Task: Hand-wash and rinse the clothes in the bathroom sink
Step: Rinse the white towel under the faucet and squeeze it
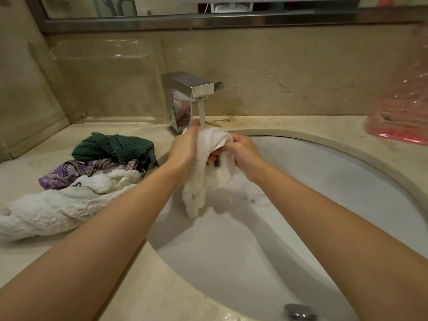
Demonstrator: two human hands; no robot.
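1. Both hands hold a white cloth (209,174) over the sink (347,172), at its back edge, directly under the tap (192,89). I think it is held there so that the running water (202,112) falls on the top fold and goes down through the fabric.

2. The left hand (185,147) lies along the left side of the cloth. Its fingers look rather straight and press the fabric from the side, with the tips near the stream. Probably this hand supports the cloth while the other one works.

3. The right hand (243,154) grasps the cloth. Its fingers are curled around a bunch of fabric near the top, maybe to rub or squeeze it against the left palm.

4. The lower part of the cloth hangs down into the basin, so the water can drip into the sink and not on the counter (139,262).

5. On the counter, at the left of the sink, there is a pile: a green towel (113,147) at the back, a purple garment (69,172) under it, and a white towel (46,209) toward the front left edge. I cannot tell if these are washed or still wait.

6. A pink bag (403,100) stands at the back right corner of the counter, well apart from the hands.

7. The step seems to be rinsing, and the task looks far from finished.
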